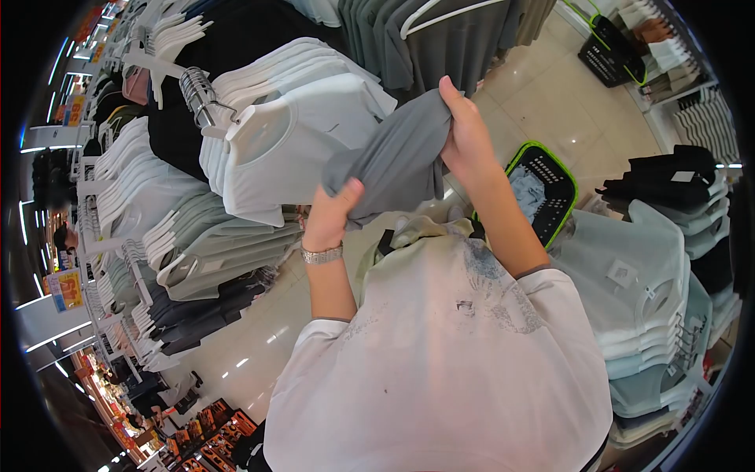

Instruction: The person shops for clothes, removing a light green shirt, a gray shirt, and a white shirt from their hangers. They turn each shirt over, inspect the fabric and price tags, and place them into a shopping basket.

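Observation:
A folded grey garment [401, 153] is stretched between my two hands, in front of a row of white T-shirts [299, 141] on white hangers. My left hand [334, 216], with a metal watch on its wrist, grips the garment's lower left end, thumb on top. At the upper right end, my right hand [468, 138] is closed on the same cloth with its thumb pointing up. The fingers of both hands are partly hidden behind the fabric.
A black basket with a green rim [562, 181] stands on the floor by my right forearm, light blue cloth inside. Another basket [609, 59] is farther off, near a person's hand [653, 31]. Racks of hanging clothes line the left and right [629, 275].

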Action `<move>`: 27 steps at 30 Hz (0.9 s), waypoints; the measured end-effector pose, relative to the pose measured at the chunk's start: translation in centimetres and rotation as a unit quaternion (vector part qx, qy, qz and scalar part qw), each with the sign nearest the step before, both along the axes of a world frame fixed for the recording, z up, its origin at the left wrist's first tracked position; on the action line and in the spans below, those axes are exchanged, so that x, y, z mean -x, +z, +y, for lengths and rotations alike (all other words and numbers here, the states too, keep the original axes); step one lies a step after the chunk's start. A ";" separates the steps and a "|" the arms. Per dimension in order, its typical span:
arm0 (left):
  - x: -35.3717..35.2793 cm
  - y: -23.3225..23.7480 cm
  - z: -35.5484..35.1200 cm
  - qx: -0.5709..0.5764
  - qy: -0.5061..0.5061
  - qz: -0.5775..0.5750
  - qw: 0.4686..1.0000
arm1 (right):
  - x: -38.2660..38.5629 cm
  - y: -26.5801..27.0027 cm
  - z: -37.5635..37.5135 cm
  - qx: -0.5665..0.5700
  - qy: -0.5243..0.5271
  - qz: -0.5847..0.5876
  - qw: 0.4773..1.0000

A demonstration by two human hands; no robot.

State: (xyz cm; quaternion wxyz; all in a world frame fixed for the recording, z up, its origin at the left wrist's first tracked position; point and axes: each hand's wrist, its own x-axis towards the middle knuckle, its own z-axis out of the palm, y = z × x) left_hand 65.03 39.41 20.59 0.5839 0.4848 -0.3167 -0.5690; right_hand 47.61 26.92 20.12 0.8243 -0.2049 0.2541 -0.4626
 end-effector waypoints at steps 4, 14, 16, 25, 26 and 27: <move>0.5 -0.2 0.0 0.011 -0.058 -0.104 0.993 | 0.1 0.2 0.1 0.023 0.037 -0.033 0.999; 2.3 1.1 -2.5 0.047 0.090 0.153 0.983 | -4.4 -2.1 5.4 0.165 -0.015 0.104 0.981; 1.6 1.5 -2.3 0.028 0.108 0.147 0.983 | -3.3 -4.0 4.4 0.182 0.046 0.185 0.965; 0.1 4.0 -0.2 0.076 0.177 0.156 0.969 | -1.7 2.8 3.3 0.142 0.023 0.053 0.988; 0.0 4.2 0.1 0.088 0.176 0.159 0.967 | -1.5 2.9 3.3 0.155 0.032 0.051 0.986; 0.0 4.3 0.5 0.095 0.179 0.152 0.967 | -1.3 2.9 3.2 0.169 0.042 0.050 0.984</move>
